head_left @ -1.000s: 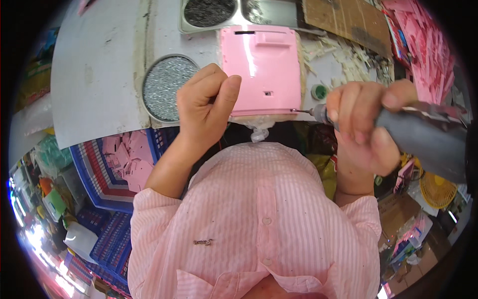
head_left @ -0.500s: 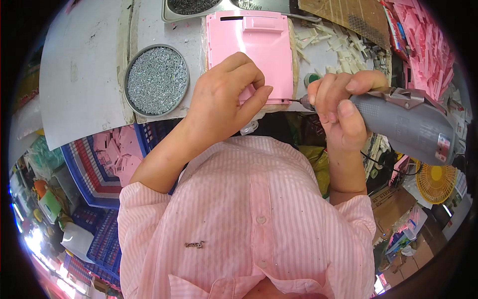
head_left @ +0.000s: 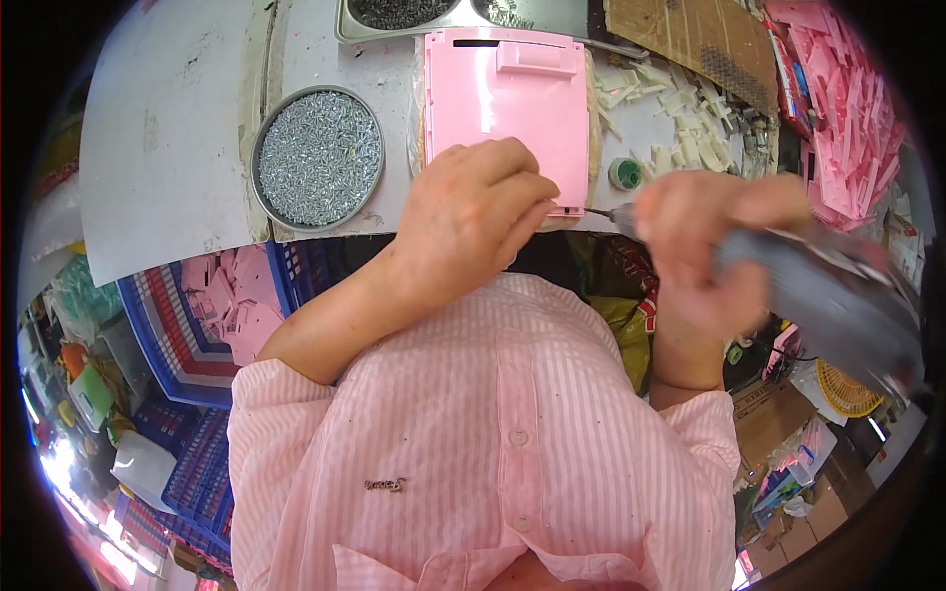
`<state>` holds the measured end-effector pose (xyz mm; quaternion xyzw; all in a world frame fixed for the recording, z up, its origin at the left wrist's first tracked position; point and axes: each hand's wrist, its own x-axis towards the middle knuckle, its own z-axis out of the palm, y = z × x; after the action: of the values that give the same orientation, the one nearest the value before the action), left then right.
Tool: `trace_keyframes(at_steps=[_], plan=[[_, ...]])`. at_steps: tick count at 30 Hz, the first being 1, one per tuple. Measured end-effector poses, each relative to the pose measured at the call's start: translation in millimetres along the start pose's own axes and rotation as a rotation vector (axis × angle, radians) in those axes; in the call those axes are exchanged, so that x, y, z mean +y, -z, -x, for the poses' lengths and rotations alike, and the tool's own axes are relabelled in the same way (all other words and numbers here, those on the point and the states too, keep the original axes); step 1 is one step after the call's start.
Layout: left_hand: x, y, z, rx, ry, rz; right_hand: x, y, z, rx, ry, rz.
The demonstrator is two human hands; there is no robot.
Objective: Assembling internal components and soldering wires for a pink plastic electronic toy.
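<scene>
A pink plastic panel (head_left: 507,108) lies flat on the worktable, with a slot and a raised block at its far end. My left hand (head_left: 473,212) is at the panel's near edge, fingers curled and pressed together. Whatever they pinch, if anything, is hidden under the hand. In my right hand (head_left: 705,241), smeared by motion, is a grey electric screwdriver (head_left: 818,295). Its thin bit points left and meets or nearly meets the panel's near right corner, beside a small dark spot on the edge.
Left of the panel stands a round tin of small silvery screws (head_left: 320,158). A metal tray (head_left: 384,32) holds more small parts. White plastic pieces (head_left: 695,128), a green-topped little jar (head_left: 624,173) and pink parts (head_left: 843,118) lie to the right. Below left is a blue basket (head_left: 182,364) of pink pieces.
The screwdriver's body has swung down toward me with my right hand, uncovering the small jar. My left fingers have closed up, and its thumb no longer shows. The whole view has shifted slightly.
</scene>
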<state>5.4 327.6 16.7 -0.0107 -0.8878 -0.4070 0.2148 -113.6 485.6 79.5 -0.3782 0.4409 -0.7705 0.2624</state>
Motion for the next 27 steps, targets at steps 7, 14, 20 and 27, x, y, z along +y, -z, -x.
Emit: trace_keyframes(at_steps=[7,14,20,27], plan=[[7.3,-7.3,-3.7,-0.006,-0.078,0.081,-15.9,4.7,-9.9,-0.129,0.062,0.021],[5.9,0.9,-12.2,0.163,0.007,-0.112,-8.3,6.7,-22.7,-0.065,0.103,0.067],[-39.5,89.5,0.8,0.083,0.397,-0.612,33.8,38.2,-44.2,0.06,0.25,0.024],[-51.0,97.7,35.8,-0.087,0.396,-0.614,38.2,25.1,-42.1,0.057,0.055,0.202]])
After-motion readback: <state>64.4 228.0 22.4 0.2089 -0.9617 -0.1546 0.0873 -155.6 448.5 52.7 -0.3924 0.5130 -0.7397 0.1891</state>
